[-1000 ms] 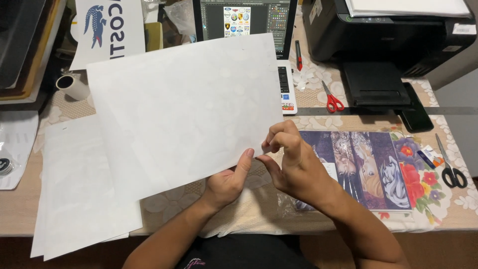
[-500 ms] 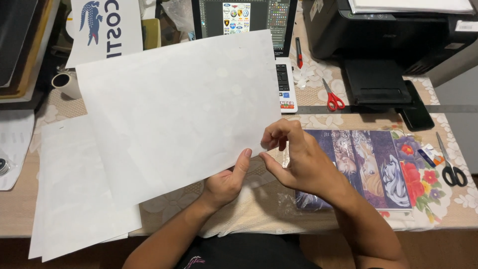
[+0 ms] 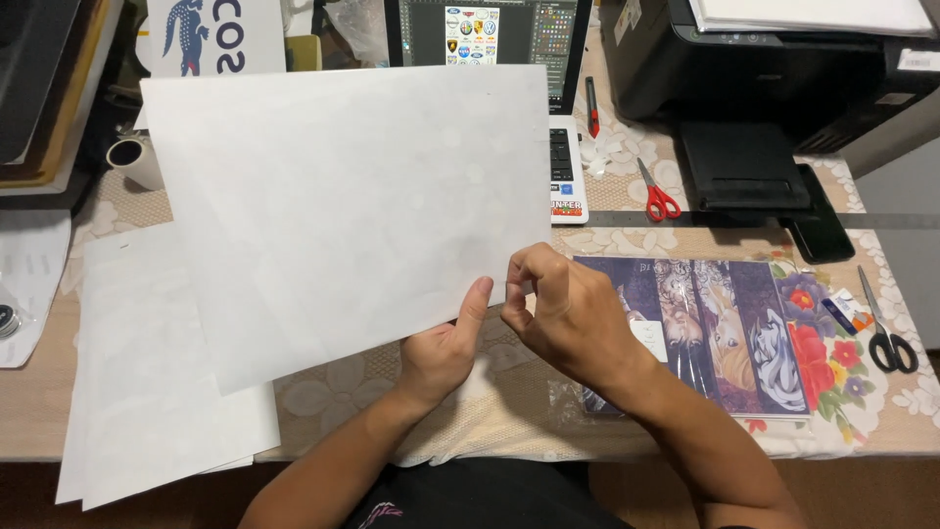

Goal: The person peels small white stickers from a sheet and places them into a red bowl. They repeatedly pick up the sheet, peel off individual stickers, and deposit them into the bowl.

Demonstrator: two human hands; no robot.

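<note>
A large white sheet of paper [image 3: 343,206] is held up off the table, tilted, hiding much of the laptop behind it. My left hand [image 3: 446,348] grips its lower right corner, thumb on the front face. My right hand [image 3: 563,313] is curled beside it, fingertips pinching at that same corner's edge. Below and to the left, a stack of similar white sheets [image 3: 147,382] lies on the table.
A laptop [image 3: 490,29] stands behind the sheet. A black printer [image 3: 764,78] is at the back right, red scissors [image 3: 658,191] in front of it. Printed picture strips [image 3: 705,328] lie at my right; black scissors [image 3: 886,333] at the far right; a mug [image 3: 132,157] at the left.
The sheet has shifted slightly left and up. My right hand has closed in on the sheet's lower right corner, fingers curling tighter.
</note>
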